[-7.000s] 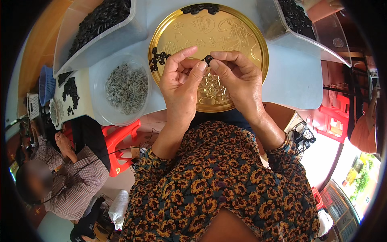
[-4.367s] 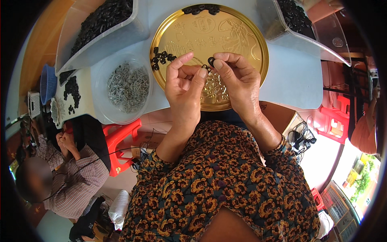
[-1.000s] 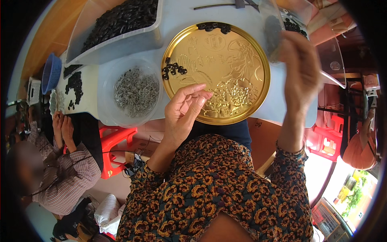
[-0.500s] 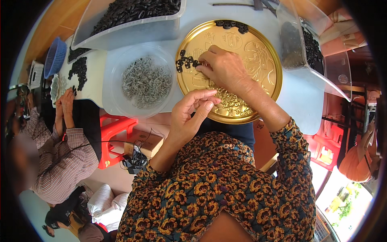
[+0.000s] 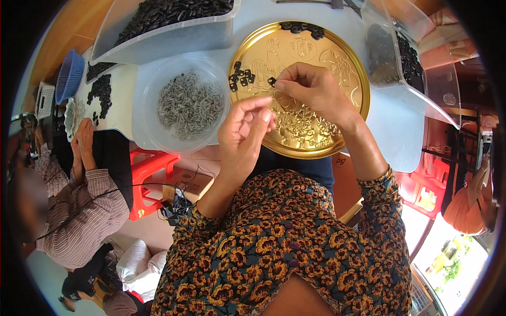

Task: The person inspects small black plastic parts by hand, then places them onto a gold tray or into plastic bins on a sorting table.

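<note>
A round gold tray with embossed figures sits in front of me. Over its middle, my right hand pinches a small black piece with holes between thumb and fingertips. Just left of it and lower, my left hand is turned palm inward with its fingers curled toward the thumb; what they hold, if anything, is hidden. A cluster of similar black pieces lies at the tray's left side, and another row along its far rim. Small shiny gold-looking pieces are scattered over the near part.
Left of the tray stands a clear round tub of small silver metal parts. Clear bins of black pieces stand behind it and at right. A co-worker's hands are at the far left, near a blue basket.
My right hand has drawn back rightward from the left cluster, bringing one black piece out of it. My left hand has shifted slightly left and down.
</note>
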Motion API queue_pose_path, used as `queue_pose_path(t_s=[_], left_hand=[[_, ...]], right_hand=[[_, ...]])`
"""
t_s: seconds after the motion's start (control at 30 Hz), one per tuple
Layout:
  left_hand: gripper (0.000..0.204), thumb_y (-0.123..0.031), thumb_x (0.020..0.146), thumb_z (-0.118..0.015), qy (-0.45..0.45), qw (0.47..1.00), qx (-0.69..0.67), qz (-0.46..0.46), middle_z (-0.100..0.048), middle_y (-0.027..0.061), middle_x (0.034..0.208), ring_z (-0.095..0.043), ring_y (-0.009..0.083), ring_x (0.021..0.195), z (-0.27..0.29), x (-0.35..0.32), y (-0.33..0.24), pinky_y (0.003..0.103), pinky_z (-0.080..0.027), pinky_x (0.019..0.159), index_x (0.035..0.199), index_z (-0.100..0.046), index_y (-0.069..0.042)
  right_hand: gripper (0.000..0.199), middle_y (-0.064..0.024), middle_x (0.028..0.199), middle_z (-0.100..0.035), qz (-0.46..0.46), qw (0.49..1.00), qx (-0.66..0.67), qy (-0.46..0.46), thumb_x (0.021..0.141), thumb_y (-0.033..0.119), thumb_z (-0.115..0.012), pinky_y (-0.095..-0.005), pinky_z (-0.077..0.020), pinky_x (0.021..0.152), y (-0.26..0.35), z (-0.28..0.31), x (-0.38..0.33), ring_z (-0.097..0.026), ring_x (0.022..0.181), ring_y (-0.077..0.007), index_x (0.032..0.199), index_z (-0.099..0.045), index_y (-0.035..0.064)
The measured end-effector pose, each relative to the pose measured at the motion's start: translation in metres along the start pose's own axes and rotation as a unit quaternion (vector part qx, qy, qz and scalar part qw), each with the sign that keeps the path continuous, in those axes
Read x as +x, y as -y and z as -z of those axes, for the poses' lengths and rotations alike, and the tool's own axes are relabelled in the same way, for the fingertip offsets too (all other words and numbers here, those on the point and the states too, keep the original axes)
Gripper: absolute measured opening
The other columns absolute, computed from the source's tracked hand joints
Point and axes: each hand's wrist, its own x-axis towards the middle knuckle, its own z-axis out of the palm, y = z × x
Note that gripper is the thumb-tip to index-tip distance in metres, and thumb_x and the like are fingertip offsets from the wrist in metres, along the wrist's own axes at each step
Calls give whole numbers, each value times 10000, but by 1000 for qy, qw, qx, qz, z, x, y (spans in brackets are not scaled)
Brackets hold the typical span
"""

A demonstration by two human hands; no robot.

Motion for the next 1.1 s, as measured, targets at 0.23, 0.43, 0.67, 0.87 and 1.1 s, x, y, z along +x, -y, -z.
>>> queue_pose_path(t_s=[0.23, 0.43, 0.67, 0.87, 1.1], left_hand=[[236, -79, 962, -558, 28, 999, 10, 14, -607, 61, 964, -585, 95, 806, -14, 21, -5, 233, -488, 740, 1181, -553, 9], [262, -73, 969, -541, 75, 997, -4, -12, -616, 68, 960, -588, 98, 804, -20, 22, -6, 221, -485, 734, 1212, -547, 26], [247, -5, 936, -559, 114, 989, 53, -72, -580, 60, 944, -574, 113, 839, -20, 24, -7, 253, -486, 740, 1180, -581, 23], [210, 78, 899, -571, 152, 957, 153, -192, -556, 73, 1010, -560, 115, 905, -7, 33, 3, 256, -496, 759, 1098, -601, 20], [121, 43, 886, -618, 136, 988, 54, -48, -601, 70, 953, -609, 101, 807, -7, 20, 1, 225, -510, 705, 1000, -593, 13]], right_hand=[[253, -64, 888, -674, 8, 991, 137, 11, 897, 198, -664, -242, -496, 746, 9, 0, -37, -619, 806, -97, 980, -639, -39], [267, -25, 820, -634, -31, 979, 201, 2, 894, 219, -660, -216, -456, 642, 2, 5, -45, -564, 728, -69, 1000, -632, -25], [154, 0, 748, -520, -85, 884, 451, 87, 909, 177, -588, -207, -337, 477, -4, 3, -49, -430, 587, -62, 874, -582, 27], [189, -14, 838, -555, -109, 869, 462, 140, 924, 197, -588, -218, -378, 504, -8, 4, -51, -471, 645, -64, 962, -611, 14], [230, -13, 852, -600, -33, 980, 194, -27, 949, 229, -603, -207, -433, 537, -5, -10, -71, -508, 639, -52, 984, -612, 2]])
